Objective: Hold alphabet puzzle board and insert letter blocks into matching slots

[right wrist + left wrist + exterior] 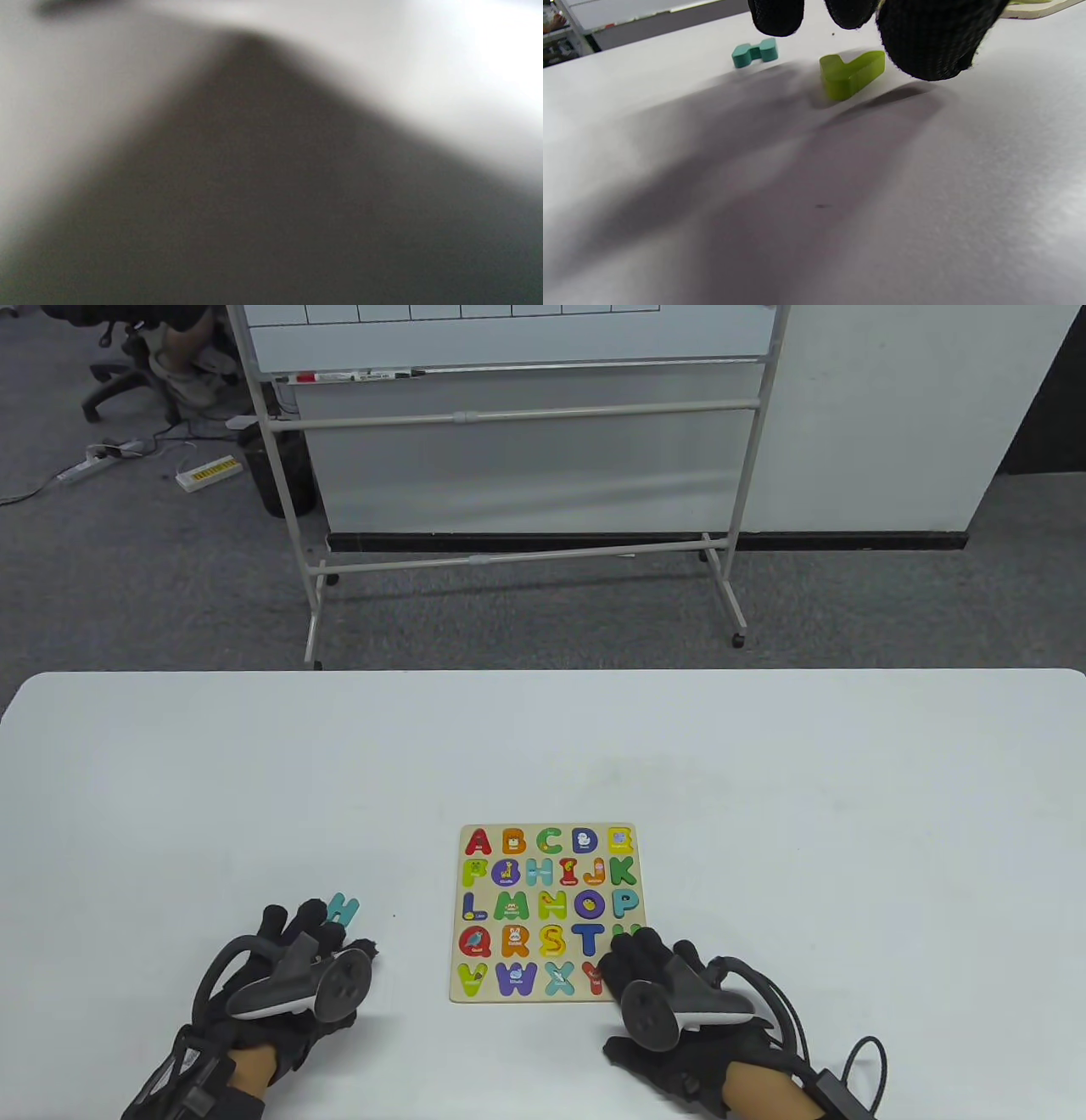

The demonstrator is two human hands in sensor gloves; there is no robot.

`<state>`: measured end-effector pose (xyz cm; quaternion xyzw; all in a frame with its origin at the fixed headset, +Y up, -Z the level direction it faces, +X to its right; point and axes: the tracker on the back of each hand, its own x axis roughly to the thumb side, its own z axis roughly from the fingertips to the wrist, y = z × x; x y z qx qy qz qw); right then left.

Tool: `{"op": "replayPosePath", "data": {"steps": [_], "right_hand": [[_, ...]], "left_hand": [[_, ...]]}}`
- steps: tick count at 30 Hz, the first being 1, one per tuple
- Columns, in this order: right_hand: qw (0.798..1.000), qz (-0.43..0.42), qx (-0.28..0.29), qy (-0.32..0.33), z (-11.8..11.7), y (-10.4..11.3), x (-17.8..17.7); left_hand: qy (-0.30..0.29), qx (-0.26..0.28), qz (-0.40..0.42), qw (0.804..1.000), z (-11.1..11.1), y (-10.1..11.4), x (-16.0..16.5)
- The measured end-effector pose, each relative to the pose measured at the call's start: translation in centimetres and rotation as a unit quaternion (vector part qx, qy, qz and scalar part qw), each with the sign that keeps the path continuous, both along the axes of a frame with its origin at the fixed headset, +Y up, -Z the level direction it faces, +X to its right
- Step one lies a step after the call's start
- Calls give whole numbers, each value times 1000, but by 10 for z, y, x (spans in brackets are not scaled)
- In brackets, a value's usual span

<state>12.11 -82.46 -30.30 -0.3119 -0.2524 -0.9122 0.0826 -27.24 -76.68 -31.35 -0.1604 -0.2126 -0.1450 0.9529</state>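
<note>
Board [465,994] mostly filled; teal block [754,52], green block [852,73] loose beside it. Left hand [293,963] hovers empty; right hand [657,984] presses board corner.

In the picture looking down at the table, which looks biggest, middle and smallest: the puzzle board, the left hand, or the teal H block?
1. puzzle board, biggest.
2. left hand, smaller than the board.
3. teal H block, smallest, though the hand hides part of it.

Loose blocks [851,74] left of board [547,912]
</note>
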Motion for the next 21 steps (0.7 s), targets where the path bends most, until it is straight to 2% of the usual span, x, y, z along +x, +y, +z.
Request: {"op": "replayPosePath", "data": {"steps": [3, 10, 17, 21], "right_hand": [[1000, 0, 2, 1, 0, 0, 0], [1000, 0, 2, 3, -1, 0, -1], [1000, 0, 3, 3, 0, 0, -1], [1000, 0, 3, 2, 0, 0, -1]], "left_hand": [[11, -22, 15, 1000, -2, -3, -1], [22, -17, 18, 999, -6, -3, 2], [-11, 36, 20, 999, -4, -4, 12], [-6, 72, 46, 996, -4, -3, 14]]}}
